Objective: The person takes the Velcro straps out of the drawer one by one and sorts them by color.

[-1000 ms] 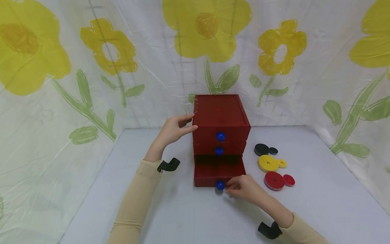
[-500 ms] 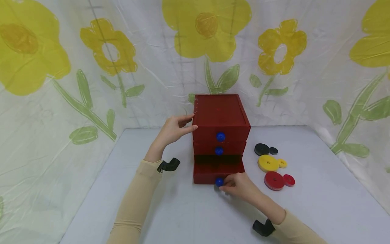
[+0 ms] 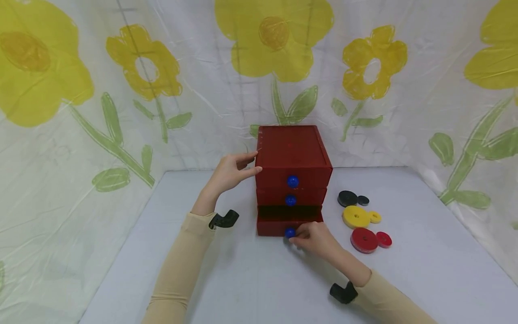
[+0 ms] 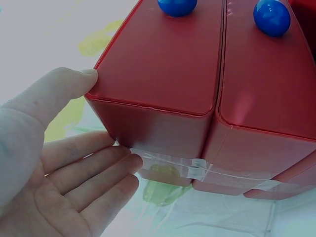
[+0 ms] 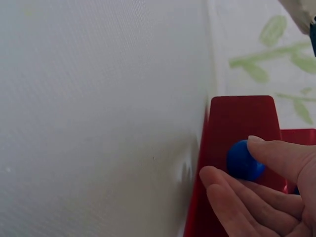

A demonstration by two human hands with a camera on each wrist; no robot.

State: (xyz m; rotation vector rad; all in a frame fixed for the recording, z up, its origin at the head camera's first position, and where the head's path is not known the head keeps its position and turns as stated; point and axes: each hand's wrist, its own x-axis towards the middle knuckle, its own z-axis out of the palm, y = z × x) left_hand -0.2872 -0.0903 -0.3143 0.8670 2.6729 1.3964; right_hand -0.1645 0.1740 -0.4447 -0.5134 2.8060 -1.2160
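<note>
A dark red drawer cabinet [image 3: 289, 148] with blue round knobs stands at the middle back of the table. Its bottom drawer [image 3: 272, 228] sticks out part way; the upper two are closed. My right hand [image 3: 316, 241] pinches the bottom drawer's blue knob [image 5: 243, 160] between thumb and fingers. My left hand [image 3: 229, 173] steadies the cabinet's upper left corner. In the left wrist view, the thumb [image 4: 81, 81] touches the front edge and the other fingers [image 4: 91, 168] lie fairly straight along the side.
Right of the cabinet lie pairs of large and small discs: black [image 3: 347, 198], yellow [image 3: 356, 217] and red [image 3: 364, 240]. A white flower-printed curtain [image 3: 202, 90] hangs behind the table [image 3: 226, 288].
The bottom drawer has slid inward toward the cabinet, with my right hand moving forward at its knob. My left hand has kept its place at the corner.
</note>
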